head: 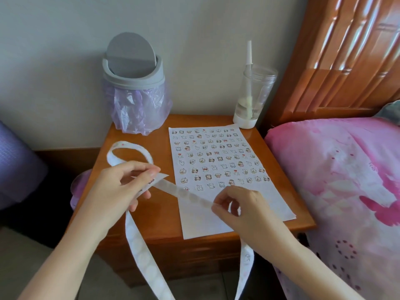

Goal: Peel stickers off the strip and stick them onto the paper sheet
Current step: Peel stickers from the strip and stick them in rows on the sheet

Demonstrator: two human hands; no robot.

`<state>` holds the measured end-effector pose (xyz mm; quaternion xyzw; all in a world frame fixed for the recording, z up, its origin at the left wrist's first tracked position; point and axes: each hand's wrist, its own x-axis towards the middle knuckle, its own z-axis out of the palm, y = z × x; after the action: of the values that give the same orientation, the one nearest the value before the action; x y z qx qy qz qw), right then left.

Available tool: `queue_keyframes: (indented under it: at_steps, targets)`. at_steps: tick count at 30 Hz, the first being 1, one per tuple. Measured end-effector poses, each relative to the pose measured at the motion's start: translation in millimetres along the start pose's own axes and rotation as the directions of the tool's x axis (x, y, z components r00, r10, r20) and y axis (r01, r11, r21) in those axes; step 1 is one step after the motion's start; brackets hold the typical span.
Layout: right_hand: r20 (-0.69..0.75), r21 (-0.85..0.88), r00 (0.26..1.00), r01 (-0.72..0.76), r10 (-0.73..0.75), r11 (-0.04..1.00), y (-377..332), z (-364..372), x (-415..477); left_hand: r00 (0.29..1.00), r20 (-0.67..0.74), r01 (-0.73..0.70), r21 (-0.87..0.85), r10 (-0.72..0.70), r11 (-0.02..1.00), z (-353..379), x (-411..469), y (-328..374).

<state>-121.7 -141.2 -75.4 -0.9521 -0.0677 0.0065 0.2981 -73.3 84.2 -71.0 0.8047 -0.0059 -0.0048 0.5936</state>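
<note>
A white paper sheet (227,204) lies on the wooden nightstand (160,206), its upper part covered with several rows of small cartoon stickers. A long white sticker strip (186,193) stretches taut between both hands above the sheet's lower left. My left hand (121,187) pinches the strip near a bend where a sticker shows. My right hand (242,211) pinches the strip at its other held point. One loop of the strip curls behind my left hand; two ends hang down past the nightstand's front.
A grey swing-lid bin (134,79) with a purple bag stands at the nightstand's back left. A clear cup (253,98) with a brush stands at the back right. A pink bed (346,180) and wooden headboard (346,50) border the right side.
</note>
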Motion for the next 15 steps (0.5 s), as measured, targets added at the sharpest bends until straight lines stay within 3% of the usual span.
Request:
queue_keyframes:
  at_steps: [5, 10, 15]
  targets:
    - [0.046, 0.198, 0.998, 0.035, -0.045, 0.98, -34.0, 15.9, 1.1, 0.998, 0.05, 0.036, -0.051, -0.034, 0.998, -6.2, 4.2, 8.2]
    - [-0.003, 0.335, 1.0, -0.021, 0.024, 0.942, -55.2, 38.9, 25.7, 1.0, -0.014, -0.001, -0.031, 0.001, 1.0, -2.0, -2.2, 6.4]
    - [-0.034, 0.323, 0.999, 0.041, -0.032, 0.946, -62.1, 48.3, 27.6, 1.0, -0.019, -0.004, -0.036, 0.004, 0.999, 4.3, -5.9, 4.8]
